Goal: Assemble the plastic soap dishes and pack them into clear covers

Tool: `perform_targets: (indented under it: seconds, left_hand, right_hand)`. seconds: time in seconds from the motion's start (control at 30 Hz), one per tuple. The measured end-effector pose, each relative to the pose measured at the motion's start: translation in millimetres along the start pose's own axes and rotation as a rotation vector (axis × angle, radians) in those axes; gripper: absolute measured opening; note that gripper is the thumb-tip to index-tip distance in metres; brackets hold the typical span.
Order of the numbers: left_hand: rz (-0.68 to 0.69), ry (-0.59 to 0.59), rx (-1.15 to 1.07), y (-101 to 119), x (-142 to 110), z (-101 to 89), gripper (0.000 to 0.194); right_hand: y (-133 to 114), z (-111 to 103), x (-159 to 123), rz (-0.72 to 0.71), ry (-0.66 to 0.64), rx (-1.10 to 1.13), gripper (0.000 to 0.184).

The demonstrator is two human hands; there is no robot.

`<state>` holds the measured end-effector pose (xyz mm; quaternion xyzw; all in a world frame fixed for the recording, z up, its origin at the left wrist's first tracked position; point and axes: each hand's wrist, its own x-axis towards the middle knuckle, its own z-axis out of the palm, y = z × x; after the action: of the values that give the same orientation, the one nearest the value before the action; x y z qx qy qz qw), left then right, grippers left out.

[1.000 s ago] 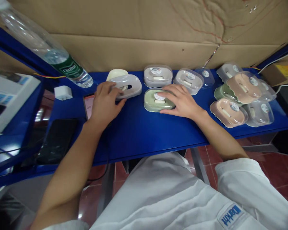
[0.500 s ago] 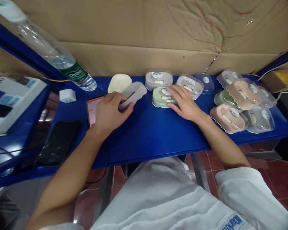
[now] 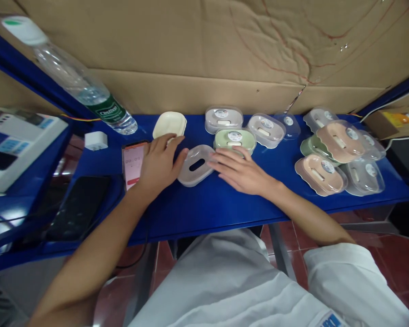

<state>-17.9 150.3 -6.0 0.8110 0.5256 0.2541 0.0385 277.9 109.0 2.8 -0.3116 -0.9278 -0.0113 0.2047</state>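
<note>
A clear plastic lid (image 3: 192,174) with a dark oval slot lies on the blue table between my hands. My left hand (image 3: 161,161) is at its left side, thumb next to the lid's edge and fingers reaching over the front of a cream soap-box-like tray (image 3: 170,121). Its fingers and thumb are apart. My right hand (image 3: 240,170) is open, its stretched fingertips at the lid's right edge. Just behind those fingers sits a green box with a clear lid (image 3: 234,137), partly covered by the hand. Two clear-lidded boxes, one greyish (image 3: 224,119) and one pale (image 3: 266,129), stand behind it.
At the right, several lidded boxes in peach (image 3: 322,175), green and grey are stacked. To the left are a phone with a lit screen (image 3: 132,165), a dark phone (image 3: 78,206), a white charger (image 3: 96,141) and a leaning water bottle (image 3: 105,109). Cardboard (image 3: 177,86) lines the back.
The clear lid has left my left hand's grip and lies nearer to me. My right hand has shifted left and forward off the green box to the lid's edge.
</note>
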Motion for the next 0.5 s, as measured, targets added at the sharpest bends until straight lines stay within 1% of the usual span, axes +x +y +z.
perform_targets:
  seconds: [0.03, 0.1, 0.17, 0.23, 0.3, 0.37, 0.43, 0.5]
  left_hand:
    - [-0.041, 0.0, -0.008, -4, 0, 2.6, 0.052]
    - [-0.079, -0.032, -0.033, -11, 1, 6.6, 0.057]
    - [-0.078, -0.071, -0.046, -16, 2, 7.8, 0.061]
    - [-0.069, -0.09, -0.035, -17, 3, 5.6, 0.061]
    - [-0.059, -0.107, -0.003, -18, 4, 1.0, 0.055]
    - [0.002, -0.174, 0.007, -18, 3, -4.4, 0.046]
    - [0.123, -0.294, -0.052, -17, 1, -9.3, 0.039]
    - [0.236, -0.422, -0.151, -14, -2, -13.5, 0.036]
  right_hand:
    - [-5, 5, 1, -0.039, -0.02, 0.0, 0.048]
    - [-11, 14, 3, -0.098, -0.05, -0.003, 0.049]
    - [-11, 20, 3, -0.138, -0.053, -0.007, 0.042]
    - [-9, 20, 1, -0.169, -0.024, 0.01, 0.033]
    - [-6, 16, -1, -0.187, 0.049, 0.054, 0.031]
    - [-4, 7, -4, -0.149, 0.168, 0.095, 0.034]
    - [-2, 0, -7, -0.066, 0.284, 0.125, 0.035]
    - [1, -5, -9, 0.03, 0.329, 0.14, 0.036]
